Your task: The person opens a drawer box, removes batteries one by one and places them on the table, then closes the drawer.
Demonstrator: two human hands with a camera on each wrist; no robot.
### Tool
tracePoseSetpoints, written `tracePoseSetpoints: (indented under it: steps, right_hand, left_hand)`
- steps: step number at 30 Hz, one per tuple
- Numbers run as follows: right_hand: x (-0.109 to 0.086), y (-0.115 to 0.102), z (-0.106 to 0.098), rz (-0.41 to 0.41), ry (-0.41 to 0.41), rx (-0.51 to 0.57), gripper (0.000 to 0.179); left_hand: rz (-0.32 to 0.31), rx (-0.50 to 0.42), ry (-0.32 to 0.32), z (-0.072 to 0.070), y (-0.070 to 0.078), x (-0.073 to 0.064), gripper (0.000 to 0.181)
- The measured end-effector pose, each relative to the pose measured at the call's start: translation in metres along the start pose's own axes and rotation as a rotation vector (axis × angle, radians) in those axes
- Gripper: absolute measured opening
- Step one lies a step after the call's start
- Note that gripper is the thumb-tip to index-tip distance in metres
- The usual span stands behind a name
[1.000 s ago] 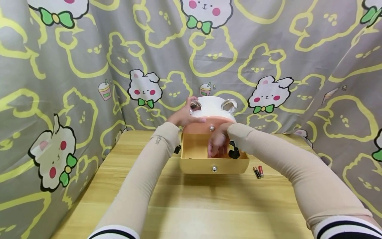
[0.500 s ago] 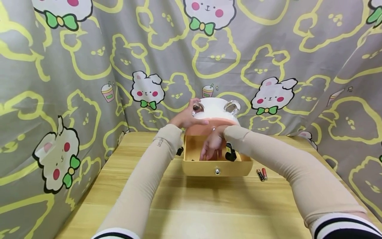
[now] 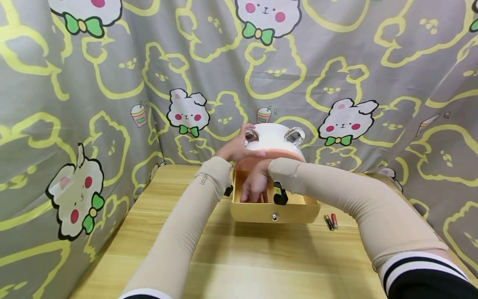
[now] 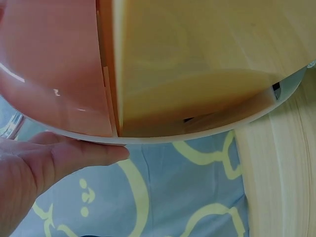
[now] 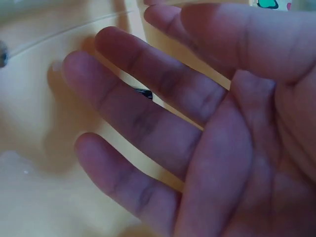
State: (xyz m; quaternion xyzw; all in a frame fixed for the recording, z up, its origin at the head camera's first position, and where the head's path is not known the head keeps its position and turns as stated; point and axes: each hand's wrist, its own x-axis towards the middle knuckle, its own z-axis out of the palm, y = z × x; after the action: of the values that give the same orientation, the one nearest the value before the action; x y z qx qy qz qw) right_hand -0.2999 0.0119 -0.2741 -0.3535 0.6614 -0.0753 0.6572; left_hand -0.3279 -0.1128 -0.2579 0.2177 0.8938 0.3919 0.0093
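A small desktop drawer box with a white top (image 3: 274, 139), clear ear shapes and an orange upper front (image 3: 243, 164) stands on the table. Its yellow lower drawer (image 3: 254, 213) is pulled out and has a silver knob. My left hand (image 3: 236, 147) holds the box's upper left by the ear, thumb on the orange front; in the left wrist view the thumb lies along the pale edge. My right hand (image 3: 256, 182) reaches down into the yellow drawer, fingers spread and loosely extended. Between them a black battery-like end (image 5: 144, 93) shows, mostly hidden.
Two batteries, one black (image 3: 329, 222) and one red (image 3: 334, 221), lie on the wooden table (image 3: 261, 265) right of the drawer. A grey patterned curtain (image 3: 224, 62) surrounds the back and sides. Black wrist cameras hang below both wrists.
My right hand has moved left inside the yellow drawer. The left hand keeps its place on the box. The whole head view has shifted slightly.
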Motion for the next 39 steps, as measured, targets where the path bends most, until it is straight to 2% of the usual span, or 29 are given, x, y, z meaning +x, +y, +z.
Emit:
tracePoseSetpoints:
  steps: [4, 7, 12, 21, 24, 29, 31, 33, 37, 39]
  right_hand:
    - [-0.004, 0.018, 0.001, 0.005, -0.045, 0.089, 0.034]
    - [-0.007, 0.033, 0.002, 0.014, -0.059, 0.146, 0.030]
    - [-0.015, 0.049, 0.006, 0.065, -0.069, 0.207, 0.028]
    - [-0.034, 0.059, 0.017, 0.214, -0.001, 0.184, 0.026]
    - [-0.043, 0.062, 0.024, 0.254, 0.023, 0.136, 0.025]
    - [-0.061, 0.061, 0.033, 0.306, 0.120, 0.051, 0.021]
    - [-0.061, 0.061, 0.033, 0.308, 0.107, 0.041, 0.017]
    - [-0.057, 0.062, 0.031, 0.294, 0.061, 0.058, 0.017]
    - [-0.045, 0.066, 0.024, 0.251, -0.026, 0.159, 0.025]
    - [-0.039, 0.067, 0.021, 0.200, -0.065, 0.217, 0.032]
  left_hand:
    - [0.027, -0.023, 0.000, 0.002, 0.000, 0.001, 0.106]
    - [0.039, -0.036, 0.001, 0.001, -0.002, 0.001, 0.105]
    - [0.042, -0.014, 0.004, 0.000, -0.002, 0.003, 0.106]
    - [0.028, -0.005, 0.005, -0.002, -0.002, 0.002, 0.105]
    - [0.021, -0.008, -0.003, -0.001, -0.003, 0.001, 0.105]
    - [0.016, -0.006, 0.002, -0.005, -0.002, -0.001, 0.105]
    - [0.011, -0.007, 0.010, -0.006, -0.001, -0.002, 0.105]
    - [0.011, -0.010, 0.016, -0.006, -0.002, -0.002, 0.105]
    - [0.019, -0.021, 0.009, -0.004, -0.003, 0.000, 0.106]
    - [0.023, -0.031, 0.001, -0.002, -0.003, 0.001, 0.107]
